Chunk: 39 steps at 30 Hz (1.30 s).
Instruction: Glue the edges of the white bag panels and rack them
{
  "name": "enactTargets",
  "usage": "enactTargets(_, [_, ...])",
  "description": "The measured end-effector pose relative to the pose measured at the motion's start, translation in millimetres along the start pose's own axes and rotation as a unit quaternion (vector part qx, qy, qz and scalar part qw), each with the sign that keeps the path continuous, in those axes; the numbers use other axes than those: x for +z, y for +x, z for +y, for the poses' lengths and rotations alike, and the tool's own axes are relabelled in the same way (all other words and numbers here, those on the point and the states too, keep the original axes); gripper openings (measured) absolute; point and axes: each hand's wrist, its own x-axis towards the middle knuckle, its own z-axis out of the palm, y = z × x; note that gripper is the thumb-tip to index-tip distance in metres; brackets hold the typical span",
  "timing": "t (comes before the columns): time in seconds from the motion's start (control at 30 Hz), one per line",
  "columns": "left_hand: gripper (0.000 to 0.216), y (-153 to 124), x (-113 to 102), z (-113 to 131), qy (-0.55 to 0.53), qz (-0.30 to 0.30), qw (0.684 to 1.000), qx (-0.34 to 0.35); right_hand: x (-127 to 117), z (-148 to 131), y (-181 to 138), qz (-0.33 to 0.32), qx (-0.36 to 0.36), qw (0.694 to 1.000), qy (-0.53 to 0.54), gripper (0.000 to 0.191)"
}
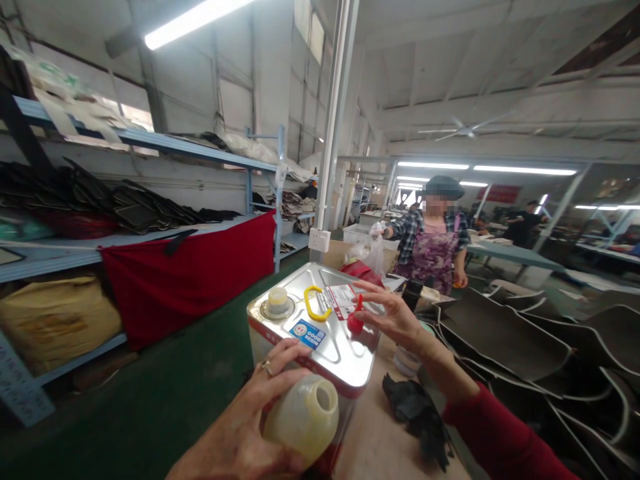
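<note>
In my left hand (260, 407) is a cloudy, yellowish plastic bottle (303, 423), tilted, with its round mouth uncapped. My right hand (393, 317) pinches the tip of a red nozzle cap (355, 324) between thumb and finger, the other fingers spread. The cap is at the top of a large square metal can (345, 363); whether it rests there I cannot tell. That can has a yellow handle (311, 305), a pale stopper (278, 301) in its left corner and a blue label (307, 334).
Beside the can, black scraps (417, 417) lie on the tabletop (370, 433). Curved dark sheets (505, 327) are piled at the right. A co-worker (435, 240) holding a plastic bag stands beyond the can. Blue shelving (200, 230) with a red cloth (195, 283) runs along the left.
</note>
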Motion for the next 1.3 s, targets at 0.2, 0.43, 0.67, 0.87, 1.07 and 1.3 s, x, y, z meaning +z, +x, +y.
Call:
enactTargets(0.2, [0.074,-7.4,3.3,-3.4,0.003,0.007,1.0,0.01,6.0,-10.7,-1.8,-0.031,-0.01,0.999,-0.004,0.022])
enactTargets(0.43, [0.075,-20.8,-0.1,-1.9,0.024,0.016,0.999,0.014,6.0,-22.2,-11.3,-0.061,-0.04,0.997,-0.036,0.031])
enactTargets(0.67, [0.074,-30.8,0.7,-3.6,0.022,0.021,0.999,0.026,1.9,-21.8,-16.6,-0.024,-0.06,0.997,-0.041,0.029])
enactTargets(0.87, [0.073,-38.9,3.5,-3.0,0.016,0.024,0.999,0.023,7.8,-35.5,-10.8,0.021,-0.04,0.997,0.058,0.014])
enactTargets(1.07, [0.068,-42.5,2.5,-8.3,0.009,0.033,0.999,0.038,-23.7,-36.0,-23.8,0.177,0.039,0.975,0.128,0.023])
enactTargets(1.3, [0.07,-39.6,-0.5,-6.5,0.019,0.019,0.999,0.024,-24.4,-17.7,-21.9,0.2,0.063,0.969,0.131,0.034])
